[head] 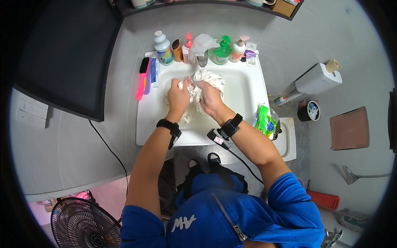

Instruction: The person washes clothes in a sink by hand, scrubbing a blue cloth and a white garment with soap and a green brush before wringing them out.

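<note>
A bunched white cloth (pixel 208 77) is gripped between my two hands over a white washbasin (pixel 245 90). My left hand (pixel 179 97) closes on the cloth's left part, thumb and fingers bent around it. From the right, my right hand (pixel 211 97) holds the larger bundle, its palm side partly turned up. Some of the cloth hangs down below my hands into the basin, where cloudy water seems to stand. Part of the cloth is hidden behind my fingers. Both wrists wear black straps, and a cable runs from the device at the right one.
Several bottles, including a green pump bottle (pixel 222 52) and a blue-white bottle (pixel 163 48), line the basin's back ledge around the tap (pixel 203 59). A pink brush (pixel 143 77) lies on the left rim. A green packet (pixel 265 121) sits at the right. A dark-framed mirror or cabinet (pixel 71 55) juts in at left.
</note>
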{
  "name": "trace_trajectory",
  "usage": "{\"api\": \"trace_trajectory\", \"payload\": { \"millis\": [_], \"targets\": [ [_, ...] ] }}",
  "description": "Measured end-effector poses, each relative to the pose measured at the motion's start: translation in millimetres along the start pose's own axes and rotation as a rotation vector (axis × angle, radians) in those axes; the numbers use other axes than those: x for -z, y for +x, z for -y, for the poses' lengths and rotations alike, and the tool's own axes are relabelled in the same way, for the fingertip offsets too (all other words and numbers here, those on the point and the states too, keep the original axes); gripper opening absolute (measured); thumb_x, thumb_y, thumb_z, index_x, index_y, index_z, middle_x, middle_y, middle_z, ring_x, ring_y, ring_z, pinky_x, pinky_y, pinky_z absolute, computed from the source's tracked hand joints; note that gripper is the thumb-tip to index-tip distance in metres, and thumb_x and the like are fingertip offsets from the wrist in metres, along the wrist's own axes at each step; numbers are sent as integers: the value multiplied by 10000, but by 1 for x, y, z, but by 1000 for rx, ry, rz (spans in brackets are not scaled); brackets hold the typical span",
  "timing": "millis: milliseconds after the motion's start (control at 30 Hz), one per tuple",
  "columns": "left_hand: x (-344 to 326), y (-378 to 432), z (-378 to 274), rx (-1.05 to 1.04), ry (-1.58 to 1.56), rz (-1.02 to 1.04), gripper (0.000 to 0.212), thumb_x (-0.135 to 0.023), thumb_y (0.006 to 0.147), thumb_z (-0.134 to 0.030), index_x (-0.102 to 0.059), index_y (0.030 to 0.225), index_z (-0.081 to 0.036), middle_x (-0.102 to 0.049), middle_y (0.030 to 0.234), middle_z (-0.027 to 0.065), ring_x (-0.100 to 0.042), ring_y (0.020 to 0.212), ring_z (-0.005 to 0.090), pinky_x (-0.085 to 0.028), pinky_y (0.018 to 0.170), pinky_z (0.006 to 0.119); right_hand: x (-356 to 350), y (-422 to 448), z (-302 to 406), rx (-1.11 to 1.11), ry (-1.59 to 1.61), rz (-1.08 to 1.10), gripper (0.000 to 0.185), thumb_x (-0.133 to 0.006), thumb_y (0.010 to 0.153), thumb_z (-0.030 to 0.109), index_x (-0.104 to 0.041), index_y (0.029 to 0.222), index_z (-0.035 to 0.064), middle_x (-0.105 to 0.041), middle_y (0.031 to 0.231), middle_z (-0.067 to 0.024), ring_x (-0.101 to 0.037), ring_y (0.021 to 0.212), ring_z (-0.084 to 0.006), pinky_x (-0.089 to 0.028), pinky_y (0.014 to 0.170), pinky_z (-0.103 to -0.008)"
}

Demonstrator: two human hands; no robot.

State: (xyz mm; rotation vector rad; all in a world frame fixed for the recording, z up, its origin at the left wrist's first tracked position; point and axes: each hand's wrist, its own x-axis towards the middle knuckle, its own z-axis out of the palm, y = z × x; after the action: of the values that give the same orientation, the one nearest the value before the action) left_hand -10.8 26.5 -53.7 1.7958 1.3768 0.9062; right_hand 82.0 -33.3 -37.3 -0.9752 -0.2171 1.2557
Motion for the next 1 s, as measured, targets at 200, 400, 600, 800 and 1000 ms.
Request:
{"api": "trace_trajectory", "payload": {
  "millis": [200, 400, 600, 800, 1000],
  "targets": [
    [30, -18, -17, 81, -250, 686, 379, -631, 821, -314, -602, 1037, -5, -641, 866, 73, -595, 775, 150, -458, 699, 290, 5, 7, 13, 11, 188, 169, 217, -498, 843, 131, -564, 988, -16, -614, 944, -129, -596, 851, -211, -490, 770, -349],
    [53, -19, 3, 143, -334, 736, 387, -673, 774, -180, -576, 1088, 25, -631, 933, 54, -582, 801, 102, -460, 706, 243, 23, 29, 23, -128, 623, 276, 300, -495, 850, 252, -515, 984, -16, -602, 921, -200, -599, 855, -331, -480, 801, -467],
    [68, -25, 35, 290, -524, 302, 393, -633, 760, -60, -480, 1107, 43, -597, 1023, 113, -582, 885, 163, -467, 784, 287, 21, 33, -15, -106, 629, 87, 145, -498, 863, 146, -512, 936, 21, -579, 827, -138, -579, 794, -292, -477, 813, -439],
    [43, -43, -7, -320, -438, 105, 402, -617, 722, -33, -505, 1106, 4, -295, 1387, 223, -342, 1238, 287, -323, 992, 375, -5, 15, -29, -231, 570, 111, 186, -432, 900, 147, -526, 999, 20, -592, 915, -126, -585, 830, -267, -488, 792, -406],
    [26, -50, -1, -690, 254, -59, 196, -641, 732, -101, -593, 917, -54, -517, 1115, 146, -473, 1008, 334, -385, 864, 389, 7, 27, -53, -239, 579, 296, 162, -415, 887, 105, -539, 954, 26, -588, 894, -106, -584, 801, -232, -494, 738, -355]
  ]
}}
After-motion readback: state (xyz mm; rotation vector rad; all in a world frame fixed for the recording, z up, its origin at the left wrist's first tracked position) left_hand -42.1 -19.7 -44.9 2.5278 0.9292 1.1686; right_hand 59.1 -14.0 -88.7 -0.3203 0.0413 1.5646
